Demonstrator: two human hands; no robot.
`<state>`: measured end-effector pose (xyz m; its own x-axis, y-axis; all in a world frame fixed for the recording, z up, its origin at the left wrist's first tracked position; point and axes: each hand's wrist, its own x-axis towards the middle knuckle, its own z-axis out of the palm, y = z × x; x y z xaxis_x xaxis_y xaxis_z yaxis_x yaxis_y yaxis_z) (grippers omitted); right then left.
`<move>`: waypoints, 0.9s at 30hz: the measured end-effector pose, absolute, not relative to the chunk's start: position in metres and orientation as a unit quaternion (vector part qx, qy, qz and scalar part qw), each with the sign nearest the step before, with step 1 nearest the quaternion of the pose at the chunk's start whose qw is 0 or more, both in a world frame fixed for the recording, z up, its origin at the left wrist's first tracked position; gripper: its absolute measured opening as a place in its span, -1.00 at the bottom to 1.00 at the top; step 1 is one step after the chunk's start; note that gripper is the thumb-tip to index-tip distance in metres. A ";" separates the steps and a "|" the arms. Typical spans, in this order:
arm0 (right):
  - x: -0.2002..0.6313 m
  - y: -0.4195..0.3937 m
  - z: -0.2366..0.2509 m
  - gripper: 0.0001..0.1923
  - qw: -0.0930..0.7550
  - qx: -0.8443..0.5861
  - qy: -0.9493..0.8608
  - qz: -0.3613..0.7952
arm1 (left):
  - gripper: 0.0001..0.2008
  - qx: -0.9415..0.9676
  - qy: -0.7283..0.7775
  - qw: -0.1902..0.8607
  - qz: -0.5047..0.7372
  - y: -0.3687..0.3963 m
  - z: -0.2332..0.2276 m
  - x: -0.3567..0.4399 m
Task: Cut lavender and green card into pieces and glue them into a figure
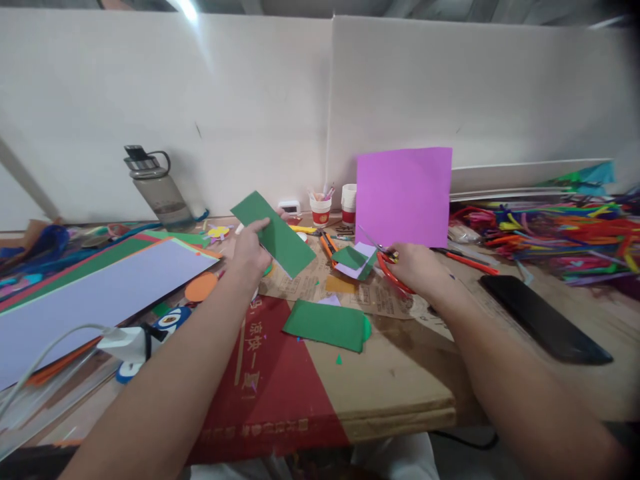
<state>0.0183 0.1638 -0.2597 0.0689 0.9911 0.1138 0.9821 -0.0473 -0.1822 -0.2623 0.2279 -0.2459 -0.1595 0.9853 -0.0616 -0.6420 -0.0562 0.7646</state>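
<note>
Showing a craft table (400, 393) covered with flattened cardboard, whose red panel carries white Chinese characters, partly legible as 凉快一夏. Purple paper (404, 195) stands against the white partition; a lilac sheet (95, 300) lies at left. Left hand (250, 250) pinches a green paper strip (274, 235) at its lower edge, lifted above the table: light, limp, likely easily creased, best held near the edge. Right hand (417, 267), well apart, is closed through the red scissors (387, 265), blades parted. Paper cups (321, 210) bear red print, unreadable.
</note>
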 end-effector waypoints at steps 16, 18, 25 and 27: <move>0.019 0.170 -0.263 -0.58 0.123 -0.747 -0.653 0.004 | -0.86 0.436 0.442 0.708 0.335 0.227 -0.285 -0.248; 0.020 0.172 -0.264 -0.60 0.161 -0.729 -0.665 0.018 | -0.80 0.467 0.426 0.705 0.320 0.223 -0.285 -0.245; 0.017 0.181 -0.273 -0.66 0.295 -0.658 -0.680 0.134 | -0.81 0.484 0.424 0.698 0.314 0.215 -0.287 -0.236; 0.015 0.180 -0.275 -0.60 0.341 -0.633 -0.663 0.210 | -0.82 0.480 0.418 0.699 0.326 0.216 -0.288 -0.236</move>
